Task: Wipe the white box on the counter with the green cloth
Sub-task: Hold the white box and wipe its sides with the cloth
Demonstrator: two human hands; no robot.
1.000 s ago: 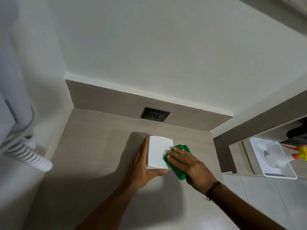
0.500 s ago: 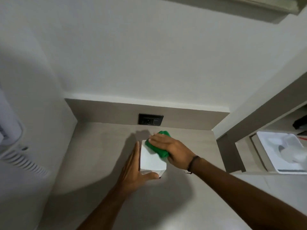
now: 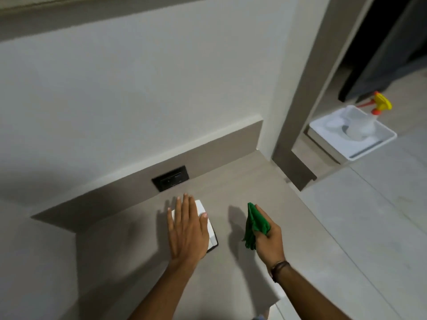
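Observation:
The white box (image 3: 211, 234) rests on the beige counter (image 3: 129, 245), a little in front of the back ledge. My left hand (image 3: 187, 229) lies flat on top of it with fingers spread, covering most of the lid; only the right edge and a far corner show. My right hand (image 3: 269, 239) is off to the right of the box, lifted clear of it, and grips the bunched green cloth (image 3: 255, 224), which hangs down from the fingers without touching the box.
A black wall socket (image 3: 170, 178) sits in the ledge just behind the box. To the right the counter ends at a beige post (image 3: 307, 107). Beyond it a white tray (image 3: 328, 137) holds a spray bottle (image 3: 367, 118) with a yellow and red nozzle.
My right hand has lifted the green cloth off the box and pulled it away to the right. My left hand went from gripping the box's side to lying flat on top. The view has swung.

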